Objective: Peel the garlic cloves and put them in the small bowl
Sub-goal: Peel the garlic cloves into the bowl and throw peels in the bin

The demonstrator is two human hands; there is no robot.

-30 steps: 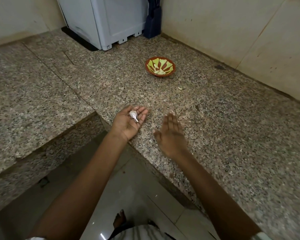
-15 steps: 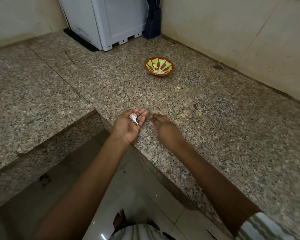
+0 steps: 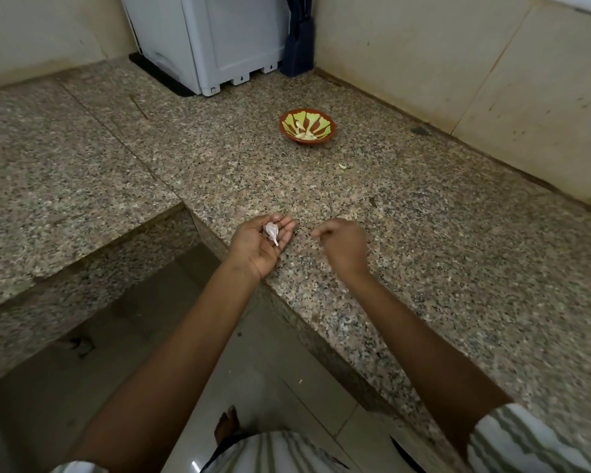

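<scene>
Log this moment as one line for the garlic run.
left hand: palm up, unpeeled garlic clove resting on it | right hand: fingers curled, contents unclear | small bowl: holds peeled cloves

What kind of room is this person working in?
Most likely a home kitchen: a speckled granite counter running round a corner, a small bowl with peeled garlic cloves in it, and a white appliance standing against the wall.

Dim, warm, even light is noted; no hard shadows are cast on the counter [image 3: 423,240]. A small white glare is seen on the floor [image 3: 192,464] at 6 o'clock. The right hand [image 3: 343,245] is softened by motion blur. Counter grain is smeared at 9 o'clock. Straight edges are bowed toward the corners.
</scene>
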